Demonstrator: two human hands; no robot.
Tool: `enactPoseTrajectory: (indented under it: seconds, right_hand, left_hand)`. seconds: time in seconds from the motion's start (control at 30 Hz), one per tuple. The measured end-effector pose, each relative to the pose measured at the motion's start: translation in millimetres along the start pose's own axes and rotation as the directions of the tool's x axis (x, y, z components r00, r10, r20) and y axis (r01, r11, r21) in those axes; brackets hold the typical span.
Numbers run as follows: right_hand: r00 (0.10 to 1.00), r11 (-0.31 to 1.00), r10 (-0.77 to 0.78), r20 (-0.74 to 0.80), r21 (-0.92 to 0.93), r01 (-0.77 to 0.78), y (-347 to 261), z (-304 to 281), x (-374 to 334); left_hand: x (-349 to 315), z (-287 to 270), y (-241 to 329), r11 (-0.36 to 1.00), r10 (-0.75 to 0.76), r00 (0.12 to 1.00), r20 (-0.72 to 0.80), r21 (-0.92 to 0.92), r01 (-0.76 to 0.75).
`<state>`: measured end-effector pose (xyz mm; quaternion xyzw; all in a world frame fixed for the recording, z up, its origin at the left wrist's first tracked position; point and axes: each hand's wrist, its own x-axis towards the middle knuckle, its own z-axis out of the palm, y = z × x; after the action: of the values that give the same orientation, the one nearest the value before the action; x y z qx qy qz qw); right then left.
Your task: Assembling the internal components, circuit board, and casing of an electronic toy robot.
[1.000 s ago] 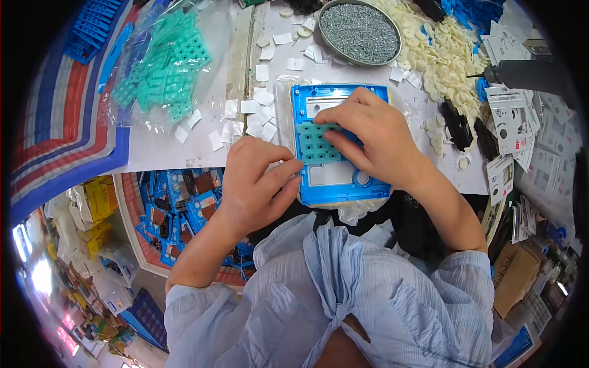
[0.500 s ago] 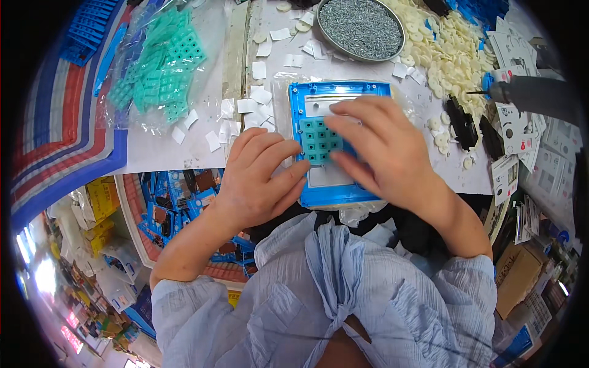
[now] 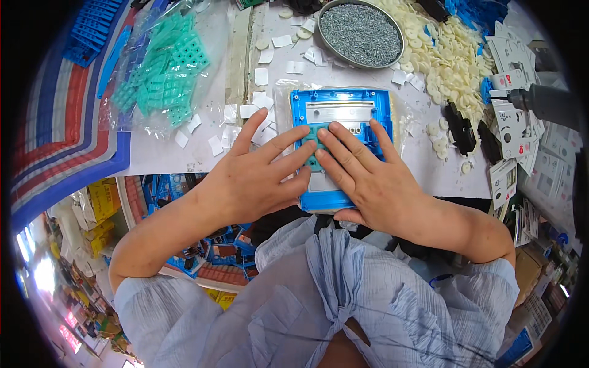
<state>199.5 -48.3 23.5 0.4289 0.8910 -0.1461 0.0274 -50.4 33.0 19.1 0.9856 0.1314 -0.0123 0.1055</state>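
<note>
A blue plastic housing lies in front of me on a pad wrapped in clear film. Set inside it is a green rubber keypad, mostly covered by my fingers. My left hand reaches in from the left, its fingers spread and their tips resting on the keypad's left part. From the right, my right hand lies flat over the housing, fingers stretched out, with tips on the keypad and the little finger by the right rim. Its thumb is at the near edge. Neither hand grips anything.
Beyond the housing stands a round metal dish of small screws, beside piled cream discs. A dark power screwdriver juts in from the right. At left lies a bag of green keypads. Below the table edge, a bin holds blue housings.
My right hand has come down from above the housing and now lies flat with its fingertips on the keypad. My left fingers have spread and moved from the left rim onto the keypad.
</note>
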Motion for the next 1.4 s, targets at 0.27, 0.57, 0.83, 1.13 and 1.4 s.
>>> enactPoseTrajectory:
  seconds: [0.27, 0.57, 0.83, 1.13, 1.4]
  right_hand:
    - [0.997, 0.986, -0.06, -0.057, 0.151, 0.068, 7, -8, 0]
    - [0.994, 0.983, -0.073, -0.087, 0.162, 0.086, 11, -6, -2]
    - [0.76, 0.958, -0.05, -0.648, 0.184, 0.221, 44, -69, -43]
    - [0.06, 0.905, 0.36, -0.931, 0.364, 0.223, 113, -111, -55]
    - [0.353, 0.752, 0.494, -0.795, 0.594, 0.287, 123, -105, -47]
  left_hand:
    - [-2, 0, -11, 0.998, 0.038, 0.999, -0.035, -0.051, -0.04]
    - [2, -6, -16, 0.995, 0.065, 0.998, -0.009, -0.078, -0.065]
    - [30, -14, -45, 0.992, -0.07, 0.92, -0.385, -0.12, 0.025]
    - [138, -53, -148, 0.906, -0.422, 0.777, -0.467, -0.237, 0.35]
    - [123, -52, -193, 0.75, -0.662, 0.695, -0.282, -0.273, 0.603]
